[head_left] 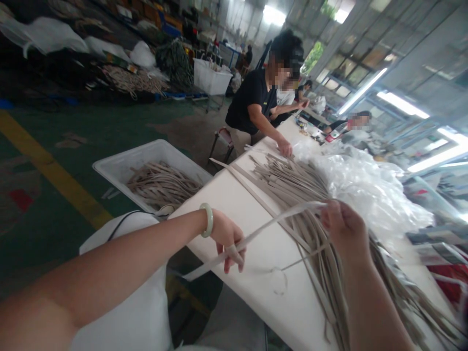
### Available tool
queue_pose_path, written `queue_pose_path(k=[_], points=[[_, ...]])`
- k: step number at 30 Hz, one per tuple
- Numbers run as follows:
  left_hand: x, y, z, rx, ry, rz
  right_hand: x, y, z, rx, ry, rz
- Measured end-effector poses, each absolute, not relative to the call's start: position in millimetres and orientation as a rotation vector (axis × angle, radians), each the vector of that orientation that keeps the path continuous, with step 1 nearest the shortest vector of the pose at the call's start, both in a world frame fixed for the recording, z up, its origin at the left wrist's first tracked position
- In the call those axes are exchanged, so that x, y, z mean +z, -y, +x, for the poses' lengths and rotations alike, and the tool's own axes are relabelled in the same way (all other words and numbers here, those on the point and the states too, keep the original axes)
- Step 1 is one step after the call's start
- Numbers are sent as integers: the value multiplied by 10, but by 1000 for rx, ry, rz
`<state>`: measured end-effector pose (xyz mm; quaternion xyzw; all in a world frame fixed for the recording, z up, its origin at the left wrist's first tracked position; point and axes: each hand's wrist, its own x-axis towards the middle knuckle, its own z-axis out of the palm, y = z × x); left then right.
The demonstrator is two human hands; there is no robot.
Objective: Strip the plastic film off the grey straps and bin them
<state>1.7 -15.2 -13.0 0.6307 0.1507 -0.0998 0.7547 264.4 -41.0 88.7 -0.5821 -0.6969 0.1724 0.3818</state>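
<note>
A long, flat, pale strip (275, 220) is stretched across the near edge of the table. One end reaches my right hand (345, 226), which is closed on it with the fingers pinched. The strip runs down past my left hand (231, 243), between its curled fingers, and its free end hangs beyond the table edge. A green bangle (206, 220) circles my left wrist. From below my right hand, a thin cord with a loop (281, 282) extends over the white tabletop (252, 292). A bundle of grey-beige strips (323, 265) lies under and beside my right hand.
A white plastic tub (126, 158) with many beige strips stands left of the table. Clear plastic bags (369, 187) lie along the right side. Across the table's far part, a person in a dark shirt (252, 97) reaches toward the strips; other people sit behind.
</note>
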Motion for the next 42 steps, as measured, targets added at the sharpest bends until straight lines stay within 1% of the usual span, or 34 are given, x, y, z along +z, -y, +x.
queue_pose_path(k=[2,4,6,9,11,14,17,20,23,24,26,27,28,30,32,34,37,42], points=[[-113,154,46,-20,-323,1169,828,369,2692,532,1502,-1356],[-84,101,100,287,-380,993,651,343,2660,653,1430,-1323],[-58,-8,143,502,-469,887,411,357,2582,883,1401,-1357],[-40,-176,159,719,-655,860,69,477,2438,1310,1321,-1369],[-42,-225,154,794,-727,865,-80,582,2351,1438,1313,-1360],[-68,-185,148,773,-838,1171,-153,642,2306,1378,1319,-1385],[-110,-86,126,621,-973,1873,-76,507,2510,1200,1272,-1408],[-121,-27,60,421,-1187,2396,73,302,2962,724,1396,-1676],[-91,-34,-15,332,-1394,2681,211,208,3296,178,1628,-1976],[-79,-42,-30,336,-1415,2748,241,208,3309,83,1729,-1993],[-66,-50,-38,351,-1414,2847,261,232,3170,-20,2010,-1877],[-64,-48,-32,349,-1394,2887,250,245,3039,0,2164,-1761],[-63,-44,-23,345,-1366,2923,225,254,2889,107,2282,-1632],[-63,-34,-11,336,-1303,2987,136,249,2604,443,2414,-1440],[-60,-36,-23,339,-1270,3029,12,224,2424,756,2435,-1378],[-66,-55,-58,345,-1271,3049,-122,205,2366,924,2424,-1373],[-117,-81,-86,341,-1243,3062,-271,221,2374,997,2377,-1397],[-221,9,124,346,-1048,3070,-309,311,2238,936,2321,-1455]])
